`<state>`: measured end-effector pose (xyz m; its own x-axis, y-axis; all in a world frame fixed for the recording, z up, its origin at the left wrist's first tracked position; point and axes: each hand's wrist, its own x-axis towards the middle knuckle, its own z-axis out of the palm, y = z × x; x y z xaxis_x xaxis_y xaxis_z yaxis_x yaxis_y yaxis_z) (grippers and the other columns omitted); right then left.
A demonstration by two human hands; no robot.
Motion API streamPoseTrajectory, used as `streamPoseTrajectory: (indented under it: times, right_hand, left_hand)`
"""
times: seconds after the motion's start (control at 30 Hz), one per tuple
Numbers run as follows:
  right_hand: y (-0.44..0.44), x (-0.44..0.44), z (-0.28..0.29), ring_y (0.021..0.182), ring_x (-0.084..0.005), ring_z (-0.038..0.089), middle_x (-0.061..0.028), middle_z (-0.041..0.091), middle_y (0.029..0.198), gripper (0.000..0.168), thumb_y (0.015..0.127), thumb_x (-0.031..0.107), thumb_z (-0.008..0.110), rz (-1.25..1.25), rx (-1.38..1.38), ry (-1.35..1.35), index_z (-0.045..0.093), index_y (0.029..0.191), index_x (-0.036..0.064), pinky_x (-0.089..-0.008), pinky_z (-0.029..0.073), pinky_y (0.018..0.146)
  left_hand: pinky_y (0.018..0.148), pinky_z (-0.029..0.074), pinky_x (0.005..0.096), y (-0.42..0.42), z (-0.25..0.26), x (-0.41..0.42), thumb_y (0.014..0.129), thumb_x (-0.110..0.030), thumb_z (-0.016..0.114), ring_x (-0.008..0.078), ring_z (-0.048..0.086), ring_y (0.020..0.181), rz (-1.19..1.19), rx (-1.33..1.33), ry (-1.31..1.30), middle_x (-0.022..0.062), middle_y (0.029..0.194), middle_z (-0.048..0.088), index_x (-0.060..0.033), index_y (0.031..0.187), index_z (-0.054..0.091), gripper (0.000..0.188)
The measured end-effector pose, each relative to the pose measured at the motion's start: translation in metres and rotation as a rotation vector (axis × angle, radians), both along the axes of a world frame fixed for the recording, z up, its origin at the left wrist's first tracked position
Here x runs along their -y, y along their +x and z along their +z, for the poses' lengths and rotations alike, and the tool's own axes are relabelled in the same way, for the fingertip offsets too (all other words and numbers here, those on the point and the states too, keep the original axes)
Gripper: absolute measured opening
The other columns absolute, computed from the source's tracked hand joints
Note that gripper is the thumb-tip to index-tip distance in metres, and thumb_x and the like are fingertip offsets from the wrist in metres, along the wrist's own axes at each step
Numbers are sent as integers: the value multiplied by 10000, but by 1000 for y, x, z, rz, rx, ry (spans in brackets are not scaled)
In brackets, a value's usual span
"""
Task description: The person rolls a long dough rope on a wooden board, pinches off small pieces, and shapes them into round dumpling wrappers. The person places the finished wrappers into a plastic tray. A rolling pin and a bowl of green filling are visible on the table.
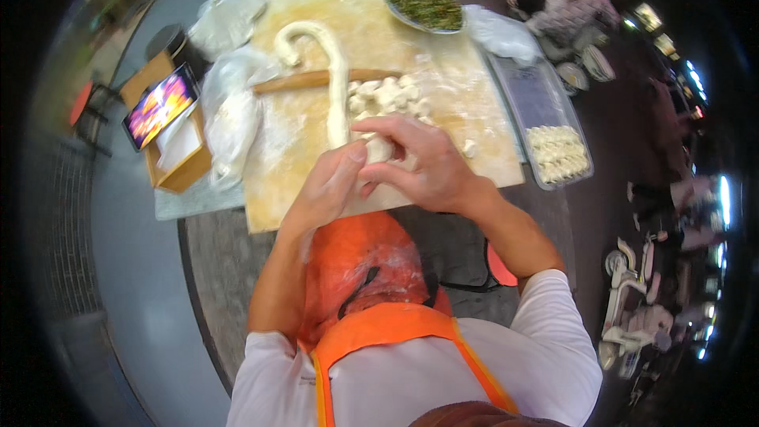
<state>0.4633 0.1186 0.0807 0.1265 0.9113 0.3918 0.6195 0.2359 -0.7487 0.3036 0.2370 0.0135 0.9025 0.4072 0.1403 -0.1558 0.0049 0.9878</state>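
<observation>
A long rope of pale dough (338, 89), hooked at its far end, runs down the floured board to my left hand (328, 182). My left hand is curled around its near end, which the fingers partly hide. My right hand (424, 160) is bent around a lump of dough (378, 149) between thumb and fingers, right beside my left thumb. Whether this lump is still joined to the rope cannot be made out. Just beyond my right hand lie several small dough pieces (385, 95), and one more dough piece (469, 148) lies to its right.
A wooden rolling pin (290, 81) lies across the board (278, 172), passing under the rope. Chopped greens (426, 5) fill a bowl at the back. Filled dumplings (557, 154) sit in a plastic tray at right. Plastic bags (231, 112) and a phone (160, 107) on a cardboard box stand left.
</observation>
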Motion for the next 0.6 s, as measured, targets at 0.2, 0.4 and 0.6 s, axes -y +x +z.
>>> streamPoseTrajectory:
  times: [0.2, 0.4, 0.6]
  right_hand:
    - [1, 0, 4, 784, -216, 714, -116, 652, 944, 312, 882, 147, 827, 28, 109, -33, 716, 1159, 57, -323, 563, 692]
    - [0, -7, -10, 761, -176, 652, -74, 661, 917, 316, 856, 143, 860, 37, 42, 18, 730, 1134, 68, -302, 516, 653]
    - [-10, -22, -19, 776, -243, 626, -96, 625, 871, 209, 884, 126, 814, 10, 20, 142, 729, 1063, 58, -365, 493, 691]
  left_hand:
    - [640, 448, 265, 0, 14, 7, 1160, -424, 381, 111, 562, 698, -34, 98, -171, 26, 763, 612, -30, 954, 649, 520]
    - [553, 387, 264, 3, -17, 4, 1159, -462, 373, 90, 473, 621, -17, 115, -189, 15, 734, 539, 3, 1061, 654, 553]
    - [470, 337, 284, -2, -5, 21, 1138, -448, 430, 116, 450, 503, 348, 70, -420, 20, 626, 506, -43, 829, 574, 530]
